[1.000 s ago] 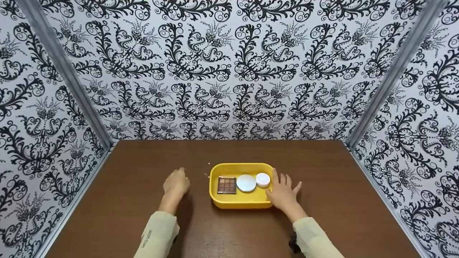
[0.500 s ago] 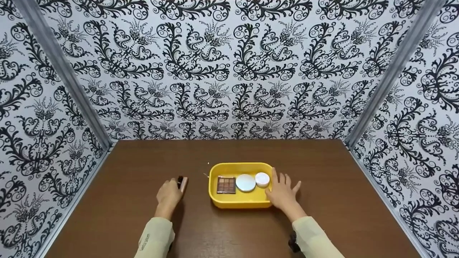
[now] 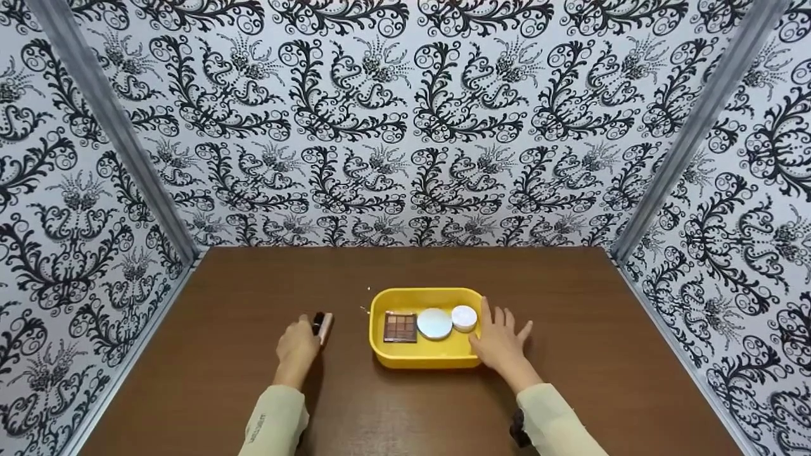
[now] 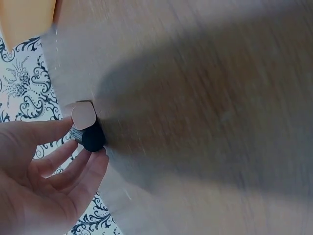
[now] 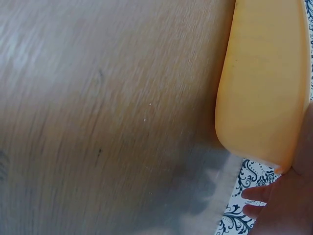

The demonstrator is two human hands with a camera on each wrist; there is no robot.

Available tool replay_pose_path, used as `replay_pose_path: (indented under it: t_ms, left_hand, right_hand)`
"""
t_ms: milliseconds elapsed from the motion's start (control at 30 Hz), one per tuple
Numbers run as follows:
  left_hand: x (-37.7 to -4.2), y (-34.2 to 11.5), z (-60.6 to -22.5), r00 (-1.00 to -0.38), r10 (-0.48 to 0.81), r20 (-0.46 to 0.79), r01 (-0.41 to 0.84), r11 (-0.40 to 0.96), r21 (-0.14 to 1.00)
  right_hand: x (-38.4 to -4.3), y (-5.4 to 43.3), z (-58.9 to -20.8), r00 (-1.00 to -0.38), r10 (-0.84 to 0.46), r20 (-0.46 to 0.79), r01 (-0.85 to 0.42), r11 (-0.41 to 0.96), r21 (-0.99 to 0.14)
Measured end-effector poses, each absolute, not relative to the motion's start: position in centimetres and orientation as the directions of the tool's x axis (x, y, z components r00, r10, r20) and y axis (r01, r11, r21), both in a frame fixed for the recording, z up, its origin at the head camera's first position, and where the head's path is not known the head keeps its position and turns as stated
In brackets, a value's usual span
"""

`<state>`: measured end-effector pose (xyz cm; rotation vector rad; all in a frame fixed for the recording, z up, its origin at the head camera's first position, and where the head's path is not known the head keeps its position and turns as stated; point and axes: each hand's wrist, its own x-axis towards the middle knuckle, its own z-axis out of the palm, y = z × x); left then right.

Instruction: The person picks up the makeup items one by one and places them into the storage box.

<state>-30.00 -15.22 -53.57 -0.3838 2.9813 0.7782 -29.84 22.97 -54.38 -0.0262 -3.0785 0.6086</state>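
Note:
My left hand (image 3: 298, 345) pinches two small tubes side by side, left of the yellow tub. One is a pinkish rose-gold tube with a squared end (image 4: 84, 115); the other is a black round-ended tube (image 4: 94, 138). Thumb and fingertips press them from opposite sides. At the right end of the yellow tub (image 3: 431, 362), my right hand (image 3: 500, 342) rests on the rim with straight, spread fingers, the thumb reaching over the edge. Inside the tub lie an eyeshadow palette (image 3: 400, 328), a round silvery-white compact (image 3: 434, 323) and a smaller white round jar (image 3: 464, 318).
The tub stands on a brown wooden table (image 3: 405, 418). Patterned black-and-white panels (image 3: 405, 126) rise behind and at both sides, joined by grey corner posts (image 3: 120, 126). Tiny pale specks (image 3: 365, 310) show on the tabletop just left of the tub.
My left hand has shifted left and slightly down, and the two tubes in it have come into view. The right hand and the tub have stayed in place.

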Motion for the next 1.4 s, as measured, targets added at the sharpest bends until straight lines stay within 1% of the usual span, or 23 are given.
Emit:
replay_pose_path:
  t_ms: [500,1000,1400]
  left_hand:
    - [-30.2,-15.1,-53.5,-0.965,-0.245,-0.094,-0.258,0.825,0.502]
    - [-30.3,-15.6,-53.6,-0.961,-0.241,-0.133,-0.275,0.833,0.480]
    - [-29.7,-16.2,-53.6,-0.969,-0.237,-0.068,-0.238,0.827,0.510]
  right_hand:
    - [-29.6,22.9,-54.2,-1.000,0.015,0.012,0.009,0.922,-0.388]
    - [-29.6,22.9,-54.3,-1.000,0.021,-0.006,0.022,0.927,-0.375]
    - [-29.7,22.9,-54.3,-1.000,0.021,0.005,0.018,0.926,-0.378]
